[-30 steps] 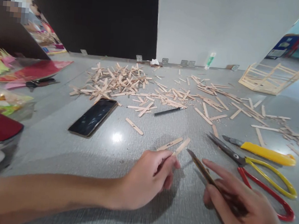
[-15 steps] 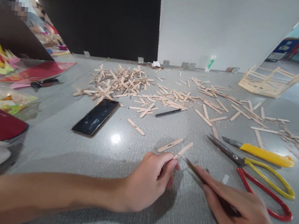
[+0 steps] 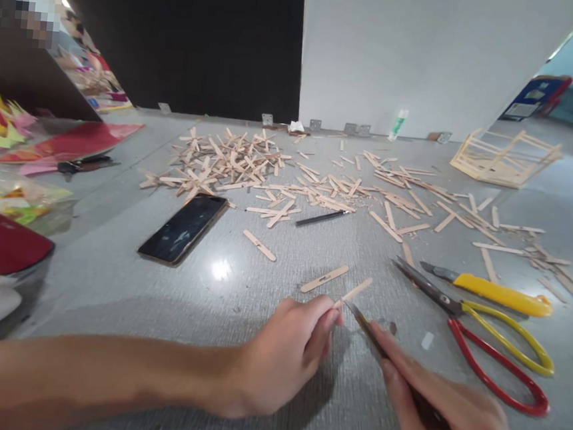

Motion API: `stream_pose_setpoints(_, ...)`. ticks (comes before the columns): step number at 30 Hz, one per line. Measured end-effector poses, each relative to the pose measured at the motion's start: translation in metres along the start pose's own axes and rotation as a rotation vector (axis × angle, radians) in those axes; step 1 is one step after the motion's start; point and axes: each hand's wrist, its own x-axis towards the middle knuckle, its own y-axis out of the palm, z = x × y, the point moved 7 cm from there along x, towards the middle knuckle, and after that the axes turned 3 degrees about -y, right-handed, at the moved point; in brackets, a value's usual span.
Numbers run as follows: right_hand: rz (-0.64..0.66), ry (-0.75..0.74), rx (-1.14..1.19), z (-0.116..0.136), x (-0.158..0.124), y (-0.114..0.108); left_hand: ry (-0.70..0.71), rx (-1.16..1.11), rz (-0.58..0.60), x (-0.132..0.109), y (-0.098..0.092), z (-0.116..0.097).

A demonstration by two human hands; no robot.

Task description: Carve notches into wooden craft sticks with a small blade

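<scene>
Pinched between the thumb and fingers of my left hand (image 3: 287, 355) is a wooden popsicle stick (image 3: 359, 289), its free end pointing up and to the right. My right hand (image 3: 450, 403) grips a craft knife (image 3: 373, 336), the blade tip against or very close to the stick just beyond my left fingertips. Most of the knife's handle is hidden in my palm. Just behind my left fingers lies another popsicle stick (image 3: 325, 278) with a slot cut in its middle. A notched stick (image 3: 260, 245) lies farther left.
Scissors (image 3: 459, 309) with red and yellow handles and a yellow utility knife (image 3: 503, 294) lie to the right. A phone (image 3: 183, 228), a black pen (image 3: 322, 218) and a heap of sticks (image 3: 236, 160) are beyond my hands. A stick frame (image 3: 504, 160) stands at back right.
The knife blade has come closer to the held stick, whose free end has tipped slightly lower to the right. The whole view has shifted a little.
</scene>
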Motion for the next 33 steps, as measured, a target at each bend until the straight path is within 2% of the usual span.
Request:
stream_pose_setpoints(5,-0.058,-0.062,-0.135,0.008,-0.005,0.001,0.008,-0.002,0.006,0.0,0.001,0.0)
stream_pose_setpoints(10,-0.042,-0.086,-0.219,0.009,-0.007,0.002,0.0,-0.015,-0.003,0.0,0.001,0.001)
stream_pose_setpoints(21,0.05,0.025,0.067,0.001,0.002,0.004,-0.044,-0.018,-0.014,-0.004,0.003,0.004)
stream_pose_setpoints(27,0.071,0.072,0.149,-0.001,0.011,0.003,-0.03,-0.044,-0.018,-0.001,0.002,0.003)
stream_pose_setpoints(33,0.095,0.153,0.144,-0.01,0.005,0.007,-0.05,-0.103,0.0,0.0,0.001,-0.001)
